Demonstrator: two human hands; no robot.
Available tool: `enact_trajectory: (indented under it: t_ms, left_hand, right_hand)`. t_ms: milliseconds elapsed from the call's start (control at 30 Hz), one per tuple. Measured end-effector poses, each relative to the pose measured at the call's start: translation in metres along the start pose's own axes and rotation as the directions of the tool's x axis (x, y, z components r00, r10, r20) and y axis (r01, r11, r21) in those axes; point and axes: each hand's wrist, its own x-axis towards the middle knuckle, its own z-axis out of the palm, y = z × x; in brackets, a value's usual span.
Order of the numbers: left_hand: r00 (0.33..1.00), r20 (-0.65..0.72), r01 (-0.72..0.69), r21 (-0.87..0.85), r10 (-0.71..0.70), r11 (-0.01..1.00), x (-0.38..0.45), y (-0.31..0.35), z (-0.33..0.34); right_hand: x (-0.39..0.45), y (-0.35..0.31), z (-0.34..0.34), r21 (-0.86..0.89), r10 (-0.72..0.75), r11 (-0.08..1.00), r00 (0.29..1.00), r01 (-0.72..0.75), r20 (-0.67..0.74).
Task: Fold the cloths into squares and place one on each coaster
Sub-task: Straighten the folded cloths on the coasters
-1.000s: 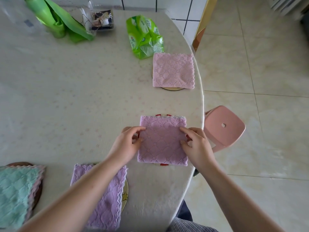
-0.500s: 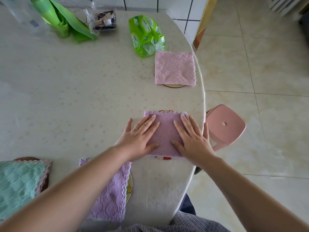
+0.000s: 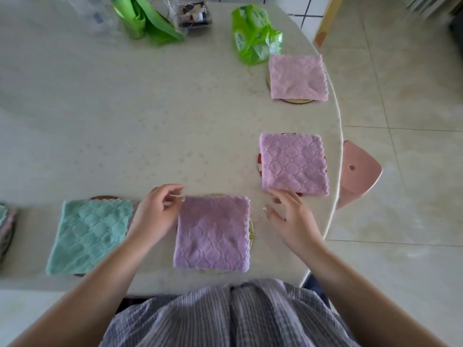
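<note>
both loosely open and holding nothing, the left hand [image 3: 156,216] and right hand [image 3: 292,221] are flanking the nearest purple cloth [image 3: 213,234], likely needing squaring on its coaster [image 3: 251,231].

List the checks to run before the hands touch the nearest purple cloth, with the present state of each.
1. Nearest purple cloth folded square: ok.
2. It covers its coaster, rim showing at the right: ok.
3. Middle purple cloth sits on its coaster: ok.
4. Pink cloth and green cloth on coasters: ok.
5. Left hand and right hand hold nothing: ok.
6. Cloth pile at the left edge folded: cannot tell.
</note>
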Motion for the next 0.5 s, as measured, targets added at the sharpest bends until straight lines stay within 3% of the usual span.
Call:
enact_trajectory:
  t_ms: [100,200,367,500]
  left_hand:
    - [0.996,0.062,0.063,-0.025,-0.061,0.998,-0.017,-0.019,-0.01]
    - [0.988,0.142,0.053,0.017,-0.055,0.998,-0.029,-0.025,-0.014]
    - [0.963,0.27,-0.008,-0.073,0.028,0.997,-0.039,-0.024,-0.013]
    - [0.934,0.341,-0.113,0.012,0.102,0.994,-0.039,-0.021,-0.011]
  right_hand:
    - [-0.019,-0.018,0.024,0.135,0.142,0.979,0.988,-0.15,0.066]
    - [-0.029,-0.028,0.044,0.147,0.19,0.969,0.979,-0.2,0.079]
    - [-0.031,-0.034,0.056,0.055,0.155,0.986,0.985,-0.159,0.072]
    - [-0.028,-0.038,0.059,0.03,0.132,0.991,0.99,-0.133,0.045]
